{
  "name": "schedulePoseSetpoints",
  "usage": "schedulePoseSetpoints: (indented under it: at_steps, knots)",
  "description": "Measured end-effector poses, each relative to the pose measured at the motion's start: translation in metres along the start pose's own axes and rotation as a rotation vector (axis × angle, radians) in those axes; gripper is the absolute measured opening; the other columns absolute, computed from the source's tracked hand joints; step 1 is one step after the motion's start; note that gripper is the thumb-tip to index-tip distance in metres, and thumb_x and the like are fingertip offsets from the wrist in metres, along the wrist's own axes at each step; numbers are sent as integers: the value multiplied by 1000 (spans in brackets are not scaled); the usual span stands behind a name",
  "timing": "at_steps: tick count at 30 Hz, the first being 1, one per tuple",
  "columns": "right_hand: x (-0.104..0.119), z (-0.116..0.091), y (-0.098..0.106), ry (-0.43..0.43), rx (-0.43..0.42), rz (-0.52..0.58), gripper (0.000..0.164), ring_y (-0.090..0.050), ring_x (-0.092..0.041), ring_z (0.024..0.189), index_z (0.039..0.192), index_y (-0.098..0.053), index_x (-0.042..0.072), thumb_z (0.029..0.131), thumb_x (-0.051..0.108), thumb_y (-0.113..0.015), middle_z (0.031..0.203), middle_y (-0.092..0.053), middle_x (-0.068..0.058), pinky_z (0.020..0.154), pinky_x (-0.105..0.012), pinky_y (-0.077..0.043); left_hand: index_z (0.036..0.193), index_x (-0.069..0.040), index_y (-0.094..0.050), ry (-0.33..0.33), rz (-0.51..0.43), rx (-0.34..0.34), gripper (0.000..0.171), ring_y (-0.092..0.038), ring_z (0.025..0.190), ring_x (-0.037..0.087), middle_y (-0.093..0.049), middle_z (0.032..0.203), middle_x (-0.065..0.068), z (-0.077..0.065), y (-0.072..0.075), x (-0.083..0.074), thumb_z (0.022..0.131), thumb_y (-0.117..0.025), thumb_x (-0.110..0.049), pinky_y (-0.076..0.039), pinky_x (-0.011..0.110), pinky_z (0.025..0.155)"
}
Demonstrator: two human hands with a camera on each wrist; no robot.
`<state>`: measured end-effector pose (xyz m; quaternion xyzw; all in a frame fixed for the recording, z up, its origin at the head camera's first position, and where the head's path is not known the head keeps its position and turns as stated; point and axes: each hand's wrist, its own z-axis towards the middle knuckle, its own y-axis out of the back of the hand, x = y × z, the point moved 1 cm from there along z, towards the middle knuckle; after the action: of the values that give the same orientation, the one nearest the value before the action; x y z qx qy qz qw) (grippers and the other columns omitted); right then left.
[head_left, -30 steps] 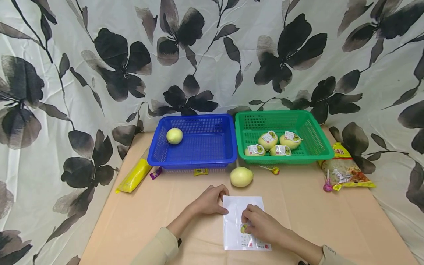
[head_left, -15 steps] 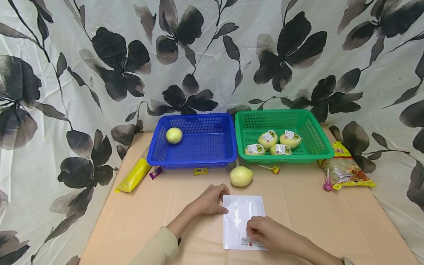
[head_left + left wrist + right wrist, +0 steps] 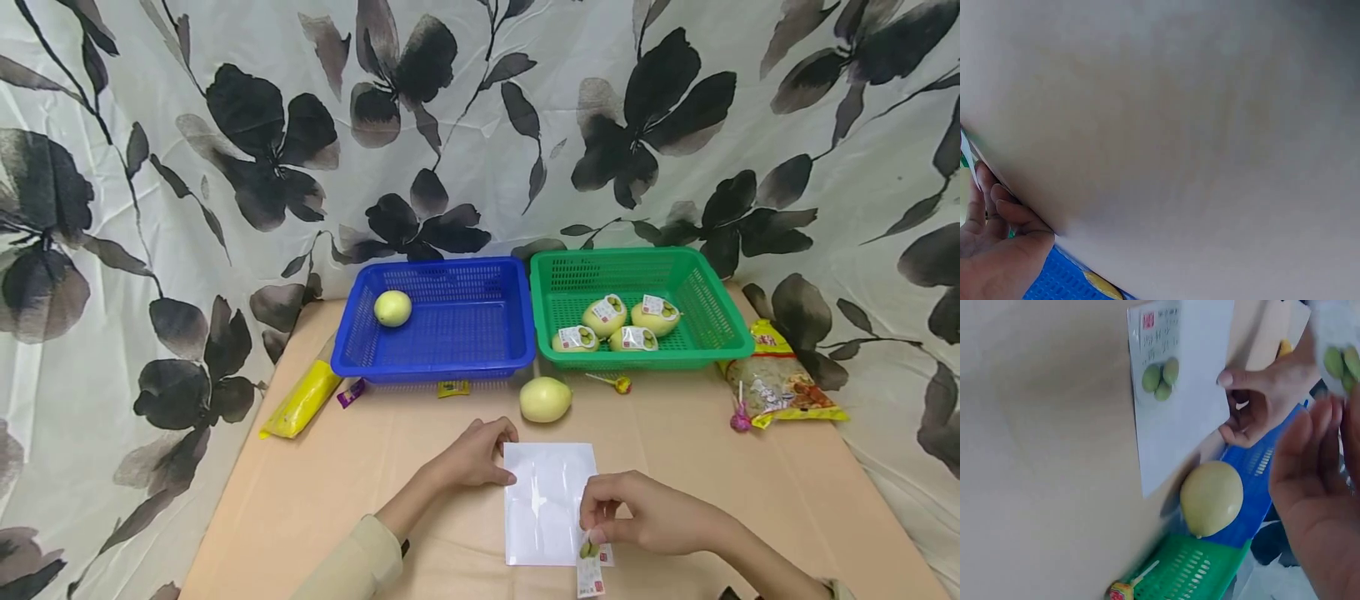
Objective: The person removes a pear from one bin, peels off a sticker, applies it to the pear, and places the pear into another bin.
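My left hand (image 3: 480,457) pinches the left edge of a white sticker sheet (image 3: 543,492) lying on the table, thumb on top. Between the thumb and fingers of my right hand (image 3: 648,510) hangs a peeled sticker (image 3: 590,575), over the sheet's lower right corner. It bears a picture of green fruit, clearer in the right wrist view. Another sticker (image 3: 1161,378) is still on the sheet there. Just beyond the sheet sits a pale yellow melon (image 3: 545,400) with no label showing. The left wrist view shows mostly table, with the left hand (image 3: 1000,240) at its edge.
Behind stand a blue basket (image 3: 435,367) with one plain melon (image 3: 393,308) and a green basket (image 3: 720,354) with several labelled melons (image 3: 604,312). A yellow packet (image 3: 303,400), small candies (image 3: 453,388), lollipops (image 3: 622,384) and a snack bag (image 3: 787,387) lie around them.
My right hand has peeled a sticker off the sheet and moved it right and toward me, so it now hangs free of the sheet. The left hand has stayed at the sheet's edge.
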<state>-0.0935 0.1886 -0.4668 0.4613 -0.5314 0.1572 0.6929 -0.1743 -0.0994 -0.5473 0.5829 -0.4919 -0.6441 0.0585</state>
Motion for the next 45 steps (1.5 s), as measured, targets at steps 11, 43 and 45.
schedulePoseSetpoints:
  at_steps: [11, 43, 45]
  knots:
    - [-21, 39, 26, -290, -511, -34, 7, -61, -8, 78, 98, -74, 16, 95, 22, -77, 87, -71, 2, 65, -22, -52, 119, -11, -59, 17, -21, -41, 53, -54, 102, 17, -60, 111, 8, 3, 8, -1, 80, -91, -30, -48, 30, 91]
    - [-68, 85, 43, -582, -787, 50, 15, -60, -16, 74, 95, -75, 1, 89, 14, -81, 79, -70, -5, 62, -22, -49, 145, -17, -59, -20, -278, -205, 68, -71, 95, 17, -71, 120, 8, 56, 9, -5, 85, -88, -29, -60, 24, 80]
    - [-69, 86, 42, -588, -790, 40, 15, -60, -16, 73, 94, -75, 2, 88, 13, -82, 79, -70, -6, 62, -23, -48, 145, -18, -59, -3, -335, -187, 62, -73, 93, 18, -71, 121, 11, 55, 10, -6, 90, -83, -33, -62, 27, 77]
